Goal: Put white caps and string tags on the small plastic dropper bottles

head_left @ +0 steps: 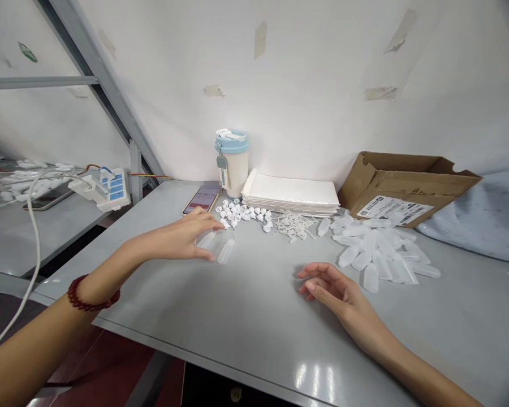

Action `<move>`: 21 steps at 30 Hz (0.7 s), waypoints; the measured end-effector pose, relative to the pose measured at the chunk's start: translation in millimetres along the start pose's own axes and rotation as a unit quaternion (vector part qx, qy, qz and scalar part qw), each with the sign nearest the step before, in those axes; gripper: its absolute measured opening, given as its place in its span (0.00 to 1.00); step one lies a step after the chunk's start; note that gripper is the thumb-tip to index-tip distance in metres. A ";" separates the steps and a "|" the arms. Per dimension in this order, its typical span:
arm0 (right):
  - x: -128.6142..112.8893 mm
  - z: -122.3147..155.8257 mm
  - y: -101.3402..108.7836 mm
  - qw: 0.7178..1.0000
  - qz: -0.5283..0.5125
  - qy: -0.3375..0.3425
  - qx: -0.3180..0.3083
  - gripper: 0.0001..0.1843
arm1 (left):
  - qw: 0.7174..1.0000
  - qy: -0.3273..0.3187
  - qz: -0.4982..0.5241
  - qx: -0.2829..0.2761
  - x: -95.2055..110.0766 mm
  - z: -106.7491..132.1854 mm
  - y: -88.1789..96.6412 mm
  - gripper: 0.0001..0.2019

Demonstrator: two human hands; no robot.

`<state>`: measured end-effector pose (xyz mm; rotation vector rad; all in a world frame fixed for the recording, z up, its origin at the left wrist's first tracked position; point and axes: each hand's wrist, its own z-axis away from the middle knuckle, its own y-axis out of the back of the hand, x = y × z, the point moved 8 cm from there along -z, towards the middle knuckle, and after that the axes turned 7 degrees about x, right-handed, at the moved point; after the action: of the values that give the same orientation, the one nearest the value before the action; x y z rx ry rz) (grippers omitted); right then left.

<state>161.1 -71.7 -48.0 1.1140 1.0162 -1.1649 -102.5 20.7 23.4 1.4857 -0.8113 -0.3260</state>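
Observation:
My left hand [190,234] reaches over the table with thumb and fingers apart. Under and beside it lie two small translucent plastic bottles [226,252], and its fingertips are close to the pile of small white caps [237,212]; I cannot tell whether they touch anything. My right hand [328,285] hovers or rests at the right of centre, fingers loosely bent and nothing visible in them. Just beyond it is a heap of similar translucent bottles [382,254]. Between the caps and that heap lies a tangle of thin white plastic pieces [294,225].
Along the wall stand a phone [202,199], a cup with a blue lid [232,164], a stack of white padded envelopes [290,192] and an open cardboard box [401,189]. A power strip [110,189] with cables hangs at the left, beside another table.

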 end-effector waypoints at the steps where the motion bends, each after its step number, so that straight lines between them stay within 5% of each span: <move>1: 0.2 0.1 -0.2 1.000 0.000 -0.001 -0.001 0.20 | 1.000 0.010 -0.002 -0.005 -7.0 2.3 1.5 0.26; 7: -0.7 -0.2 -0.8 1.000 0.001 -0.009 -0.001 0.21 | 0.998 0.043 -0.004 -0.051 -34.6 9.6 -3.4 0.27; 14: -0.1 0.7 0.3 1.000 0.005 -0.016 0.002 0.19 | 0.985 0.107 0.016 -0.137 -35.0 5.4 -17.2 0.25; 21: 1.9 -0.1 -0.3 1.000 0.000 -0.013 -0.003 0.19 | 0.979 0.114 0.049 -0.159 -26.7 6.0 -24.1 0.23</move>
<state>161.0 -71.9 -49.9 1.0922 0.9995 -1.1720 -118.4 31.2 -7.7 1.1535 -0.6130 -0.1950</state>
